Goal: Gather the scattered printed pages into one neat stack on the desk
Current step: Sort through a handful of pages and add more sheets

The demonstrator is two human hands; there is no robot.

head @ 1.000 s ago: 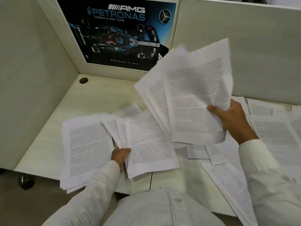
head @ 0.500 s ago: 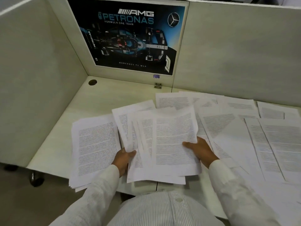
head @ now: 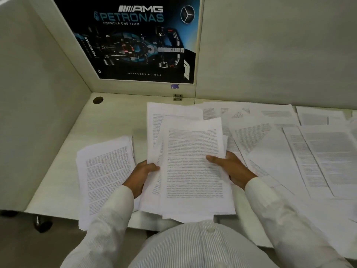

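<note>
A person's left hand [head: 142, 176] and right hand [head: 232, 170] gripped a loose bundle of printed pages [head: 193, 176] by its sides, thumbs on top, over the counter [head: 116, 122], between a thick stack [head: 106, 171] and scattered sheets [head: 318, 151].

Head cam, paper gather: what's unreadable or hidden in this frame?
Head view only.
- Text on the held bundle of white printed pages: too small, blurred.
- Fingers of left hand and right hand: under the bundle; thumbs on top.
- Loose white sheets at right: cut off by frame edge, count unknown.
- White page stack at left: near corner hidden by white sleeve.
</note>
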